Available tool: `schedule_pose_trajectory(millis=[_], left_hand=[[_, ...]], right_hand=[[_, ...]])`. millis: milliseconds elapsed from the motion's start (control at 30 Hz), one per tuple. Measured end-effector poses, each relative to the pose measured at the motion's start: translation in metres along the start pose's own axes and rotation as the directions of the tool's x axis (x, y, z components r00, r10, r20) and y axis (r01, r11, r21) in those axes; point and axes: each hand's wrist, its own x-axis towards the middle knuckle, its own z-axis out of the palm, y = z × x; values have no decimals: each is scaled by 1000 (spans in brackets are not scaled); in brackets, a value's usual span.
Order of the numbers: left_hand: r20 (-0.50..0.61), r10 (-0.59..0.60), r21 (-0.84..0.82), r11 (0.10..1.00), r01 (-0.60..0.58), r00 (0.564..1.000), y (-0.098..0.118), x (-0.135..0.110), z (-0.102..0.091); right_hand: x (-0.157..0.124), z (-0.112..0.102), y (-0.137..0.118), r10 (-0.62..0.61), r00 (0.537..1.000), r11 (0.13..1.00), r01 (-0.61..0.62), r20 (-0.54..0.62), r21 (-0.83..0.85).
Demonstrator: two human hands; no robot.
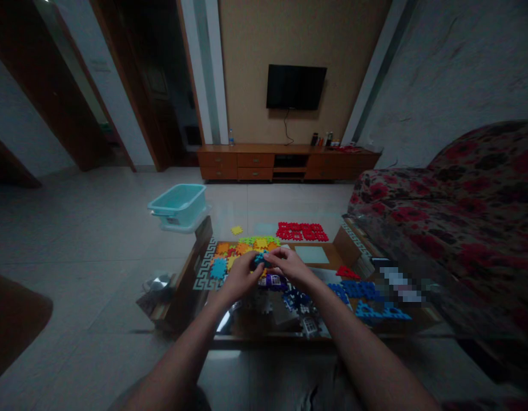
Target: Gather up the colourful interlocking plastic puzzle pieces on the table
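Observation:
Over the middle of a glass-topped table, my left hand [243, 273] and my right hand [288, 264] meet on a small teal puzzle-edged piece [260, 258]. The fingers of both are closed on it and cover part of it. Beneath and left of them lie interlocking foam-like pieces: orange and yellow ones [244, 249] and a light blue square [220, 268]. A purple piece with a window pattern [275, 281] sits just below my right hand. Dark blue and grey pieces [297, 298] are heaped nearer to me.
Red pieces [301, 231] lie joined at the table's far side, with blue pieces [361, 290] to the right. A turquoise tub [178, 204] stands on the floor at left. A floral sofa [460, 211] borders the right side; a TV cabinet [255, 161] lines the far wall.

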Motion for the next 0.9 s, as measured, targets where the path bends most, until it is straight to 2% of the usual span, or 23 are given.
schedule_pose_trajectory(millis=[100, 167, 200, 267, 367, 467, 600, 767, 900], left_hand=[[-51, -154, 58, 986, 157, 987, -20, 7, -21], [-137, -248, 173, 947, 269, 959, -37, 9, -34], [-163, -279, 253, 915, 313, 946, -46, 9, -40], [-190, -313, 311, 880, 359, 931, -63, 7, -49], [-208, -352, 391, 825, 408, 913, -82, 5, -54], [-222, -372, 433, 790, 434, 901, -94, 5, -52], [-222, -386, 475, 759, 445, 895, -104, 6, -50], [-213, -386, 519, 734, 439, 898, -111, 2, -52], [-256, -387, 538, 704, 463, 886, -110, 1, -52]], right_hand=[[1, -41, 7, 14, 1000, 995, -14, -2, -101], [1, -78, 20, 48, 995, 971, -68, -90, -229], [0, -97, 29, 81, 986, 946, -123, -148, -299], [-4, -130, 49, 171, 955, 871, -263, -244, -416], [-14, -161, 80, 281, 916, 754, -395, -286, -525], [-18, -170, 102, 339, 899, 667, -438, -279, -603], [-9, -164, 117, 363, 897, 595, -433, -254, -677], [4, -153, 118, 333, 909, 561, -404, -250, -722], [13, -138, 111, 326, 905, 548, -417, -274, -725]])
